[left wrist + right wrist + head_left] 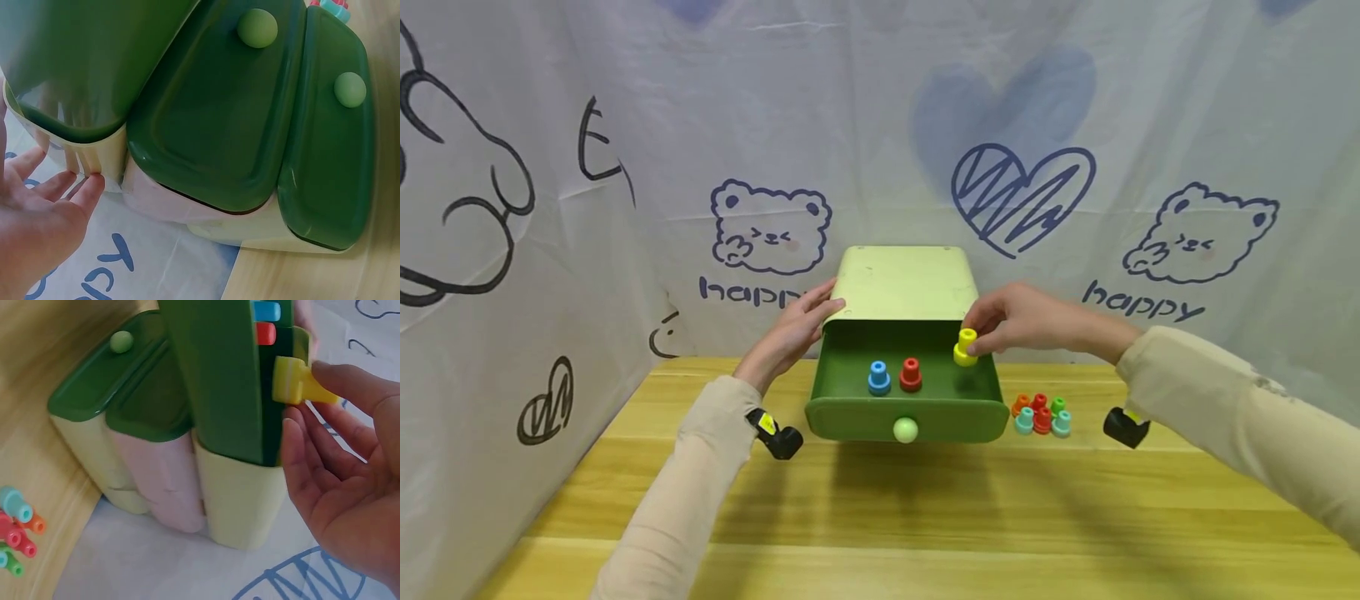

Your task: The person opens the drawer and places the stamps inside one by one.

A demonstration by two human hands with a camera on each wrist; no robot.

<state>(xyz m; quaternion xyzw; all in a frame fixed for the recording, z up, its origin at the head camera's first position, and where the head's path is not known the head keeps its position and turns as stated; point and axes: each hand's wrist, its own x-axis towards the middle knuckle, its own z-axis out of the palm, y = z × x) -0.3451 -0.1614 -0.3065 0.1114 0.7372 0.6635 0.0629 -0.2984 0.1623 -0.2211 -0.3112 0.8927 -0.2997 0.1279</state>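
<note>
A stepped yellow plastic peg (966, 347) is pinched between the thumb and fingers of my right hand (1030, 318). It is held over the right side of the pulled-out green drawer (850, 419), narrow end up in the head view. Inside that drawer a blue peg (878, 379) and a red peg (911, 377) stand upright side by side. My left hand (790, 337) rests against the left side of the cream drawer cabinet (906, 283). Its fingers lie extended along the cabinet wall (103, 156) in the left wrist view.
Several pegs (1042, 419) in red, orange, green and light blue stand grouped on the wooden table right of the cabinet. Below the pulled-out drawer, two lower drawers, a middle one (212, 119) and a bottom one (328, 150), are closed. A printed white cloth (880, 125) hangs behind.
</note>
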